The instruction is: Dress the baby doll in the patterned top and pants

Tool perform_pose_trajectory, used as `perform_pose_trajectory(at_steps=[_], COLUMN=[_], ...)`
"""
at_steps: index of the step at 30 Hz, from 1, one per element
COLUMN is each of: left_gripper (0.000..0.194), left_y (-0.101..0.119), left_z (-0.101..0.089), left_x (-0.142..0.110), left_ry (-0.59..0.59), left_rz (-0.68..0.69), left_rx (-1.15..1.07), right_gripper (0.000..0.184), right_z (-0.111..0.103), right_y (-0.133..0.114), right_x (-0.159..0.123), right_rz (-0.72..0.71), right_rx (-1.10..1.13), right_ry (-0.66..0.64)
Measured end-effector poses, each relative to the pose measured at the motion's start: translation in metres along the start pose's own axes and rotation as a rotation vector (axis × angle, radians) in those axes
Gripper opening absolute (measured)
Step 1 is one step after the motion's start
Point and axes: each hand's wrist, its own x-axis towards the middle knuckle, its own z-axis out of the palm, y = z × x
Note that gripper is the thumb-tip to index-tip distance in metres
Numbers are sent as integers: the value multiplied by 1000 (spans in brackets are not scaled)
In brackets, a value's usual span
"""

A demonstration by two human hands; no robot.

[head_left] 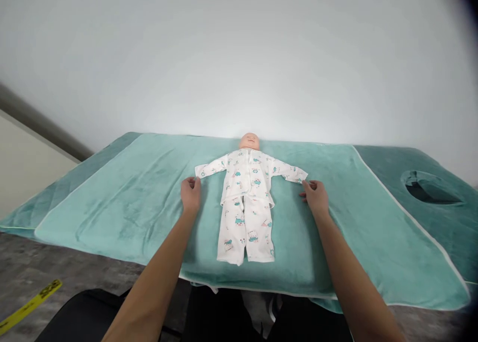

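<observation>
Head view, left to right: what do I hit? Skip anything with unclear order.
Yellow strip → left hand → doll's head → right hand → hole in the green cover.

Doll, one: bald, smooth pinkish head, lying face up on a teal plush bed cover, crown toward the wall side. Dressed.

Pajama top, one: white, long-sleeved, printed with small teal and pink motifs; front placket down the middle. Worn on the doll; both sleeves spread outward and sloping slightly down, hem overlapping the trouser waist.

Pajama trousers, one: white, matching print, larger figures on the lower legs. Laid straight below the top, legs side by side with a narrow gap, cuffs toward the near edge.
</observation>
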Motion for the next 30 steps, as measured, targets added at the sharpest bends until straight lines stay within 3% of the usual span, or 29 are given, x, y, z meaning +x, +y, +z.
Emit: perform_pose_trajectory(at_steps=[3, 7, 12, 18, 23, 26, 30], left_gripper=[39, 34, 25, 22, 17, 17, 18], left_y=[-6, -9, -16, -18, -19, -17, -7], left_z=[9, 20, 30, 34, 36, 34, 21], left_x=[30, 50, 60, 71, 76, 69, 43], left_ry=[2, -31, 2, 91, 160, 176, 176], left_rz=[-48, -47, -12, 12, -3, 1, 2], left_rx=[97, 191, 236, 190, 133, 106, 51], right_gripper=[43, 27, 30, 29, 26, 34, 38], right_z=[-4, 6, 17, 21, 23, 19, 8], right_y=[-12, -16, -10, -22, -32, -36, -42], right_x=[20, 39, 65, 80, 77, 63, 22], right_rz=[22, -115, -165, -145, -138, -151, -233], right_rx=[-135, -219, -176, -174, -182, -186, -129], right_ry=[-41, 22, 182, 292, 340, 333, 194])
